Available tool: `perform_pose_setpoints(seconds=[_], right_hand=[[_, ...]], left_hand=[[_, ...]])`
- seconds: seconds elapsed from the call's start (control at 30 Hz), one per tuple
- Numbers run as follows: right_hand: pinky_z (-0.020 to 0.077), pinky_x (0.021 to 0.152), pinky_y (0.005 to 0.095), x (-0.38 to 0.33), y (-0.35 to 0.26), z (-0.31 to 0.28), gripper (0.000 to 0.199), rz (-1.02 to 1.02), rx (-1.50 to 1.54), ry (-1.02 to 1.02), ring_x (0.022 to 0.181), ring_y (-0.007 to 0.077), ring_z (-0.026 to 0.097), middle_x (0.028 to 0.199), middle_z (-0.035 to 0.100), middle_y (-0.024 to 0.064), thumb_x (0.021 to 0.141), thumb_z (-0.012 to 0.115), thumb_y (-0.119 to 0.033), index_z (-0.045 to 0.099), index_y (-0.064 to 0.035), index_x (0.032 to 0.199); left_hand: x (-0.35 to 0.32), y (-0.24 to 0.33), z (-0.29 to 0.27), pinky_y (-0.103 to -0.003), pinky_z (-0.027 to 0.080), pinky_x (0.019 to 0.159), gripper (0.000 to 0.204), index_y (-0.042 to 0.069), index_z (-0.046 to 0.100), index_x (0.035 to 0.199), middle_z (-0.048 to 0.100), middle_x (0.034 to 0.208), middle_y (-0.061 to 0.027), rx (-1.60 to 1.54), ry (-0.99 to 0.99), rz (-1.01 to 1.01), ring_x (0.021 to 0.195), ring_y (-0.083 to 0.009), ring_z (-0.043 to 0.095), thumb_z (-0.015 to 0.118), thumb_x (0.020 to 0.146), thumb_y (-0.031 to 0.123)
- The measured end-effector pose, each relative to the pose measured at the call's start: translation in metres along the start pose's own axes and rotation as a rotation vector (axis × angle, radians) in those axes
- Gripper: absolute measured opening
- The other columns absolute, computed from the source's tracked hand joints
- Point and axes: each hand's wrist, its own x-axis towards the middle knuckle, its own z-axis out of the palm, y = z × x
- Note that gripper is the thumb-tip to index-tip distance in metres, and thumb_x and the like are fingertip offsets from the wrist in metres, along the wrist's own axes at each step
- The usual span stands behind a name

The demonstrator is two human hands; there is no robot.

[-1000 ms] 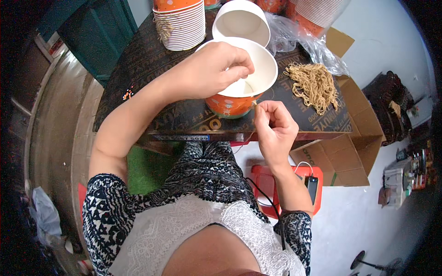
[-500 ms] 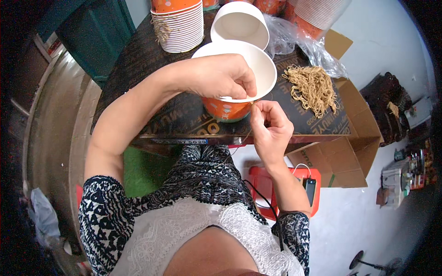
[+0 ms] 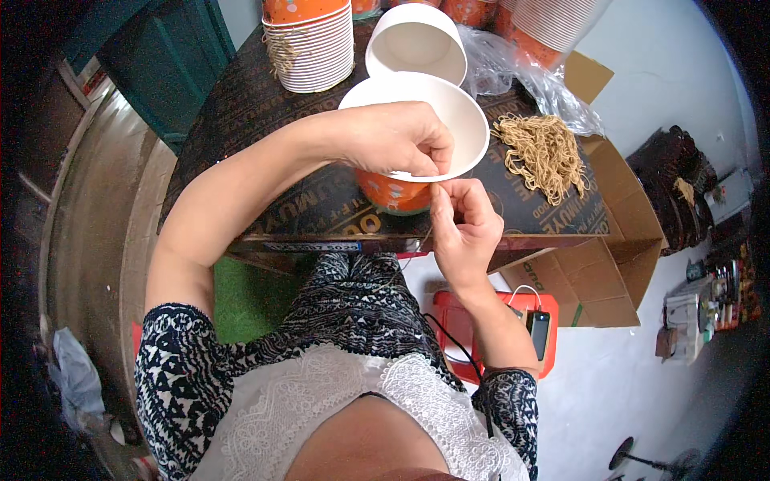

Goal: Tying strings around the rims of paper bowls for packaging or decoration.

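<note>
Lowered from over the tub's mouth a second ago, a worker's left hand (image 3: 401,140) now bends at the near edge of an orange-and-white tub (image 3: 397,194), while the right hand (image 3: 468,220) has shifted slightly left to meet it from outside. Beneath the tub spreads a dark, gold-lettered table (image 3: 241,104); an open cardboard box (image 3: 589,276) stands off to its right, and a tall stack of nested tubs (image 3: 314,52) rises beyond it to the left. Standing upright near the table's front edge, the tub looks to be thin coated card: light enough to skid at a nudge, smooth outside, firm at the rolled rim but likely to dent or crease along the wall. That rim appears the surest hold, with one finger inside and one outside. Just behind the tub, a white tub (image 3: 417,48) lies on its side; to its right sits a tangle of tan cord (image 3: 545,156), seemingly soft, limp and quick to snag. Left fingers are curled inside the tub's rim, their grip impossible to tell; right thumb and forefinger meet in a narrow pinch against the outer wall, anything between them too small to make out.
</note>
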Motion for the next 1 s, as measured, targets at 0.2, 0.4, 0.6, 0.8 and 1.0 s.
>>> perform_pose_setpoints(seconds=[0.2,0.4,0.6,0.8,1.0], right_hand=[[0.0459,0.054,0.0238,-0.001,0.003,0.0,0.008,-0.054,-0.029,0.015,0.057,0.0073,0.056,0.067,0.062,0.0063,0.086,0.068,-0.003,0.062,0.0017,0.089],[0.0402,0.051,0.0194,-0.008,-0.009,-0.008,0.013,0.209,0.109,-0.066,0.058,0.0012,0.049,0.065,0.059,-0.0013,0.088,0.068,-0.005,0.064,0.0014,0.099],[0.0455,0.055,0.0231,-0.006,-0.004,-0.014,0.007,0.162,0.015,-0.122,0.059,0.0054,0.054,0.066,0.06,0.0031,0.09,0.063,-0.005,0.064,0.0019,0.09],[0.0454,0.058,0.0226,-0.003,-0.002,-0.008,0.007,0.137,0.061,-0.167,0.063,0.0064,0.055,0.071,0.059,0.0019,0.094,0.058,-0.005,0.061,0.0016,0.092],[0.0463,0.057,0.0254,-0.002,-0.018,-0.019,0.004,0.092,0.026,-0.174,0.061,0.0088,0.055,0.069,0.06,0.0058,0.091,0.059,-0.001,0.061,0.0018,0.09]], left_hand=[[0.003,0.002,0.002,-0.025,0.046,0.062,0.012,-0.002,0.062,0.082,0.061,0.07,-0.0019,0.022,-0.014,0.018,0.068,-0.0069,0.054,0.064,0.086,0.009],[0.0,0.001,-0.002,-0.026,0.047,0.059,0.009,0.0,0.054,0.084,0.061,0.075,-0.0061,-0.057,0.212,-0.061,0.063,-0.011,0.057,0.051,0.086,0.007],[-0.011,0.012,-0.007,-0.025,0.046,0.054,0.021,-0.002,0.058,0.086,0.063,0.075,-0.0071,-0.157,0.323,-0.129,0.057,-0.0098,0.055,0.046,0.092,0.015],[-0.009,0.017,0.007,-0.021,0.042,0.045,0.03,-0.004,0.063,0.087,0.064,0.072,-0.0086,-0.537,0.423,-0.092,0.046,-0.0086,0.053,0.053,0.096,0.022],[-0.004,0.011,0.009,-0.019,0.042,0.043,0.025,-0.003,0.064,0.084,0.064,0.071,-0.0089,-0.683,0.381,-0.092,0.044,-0.009,0.053,0.059,0.095,0.019]])
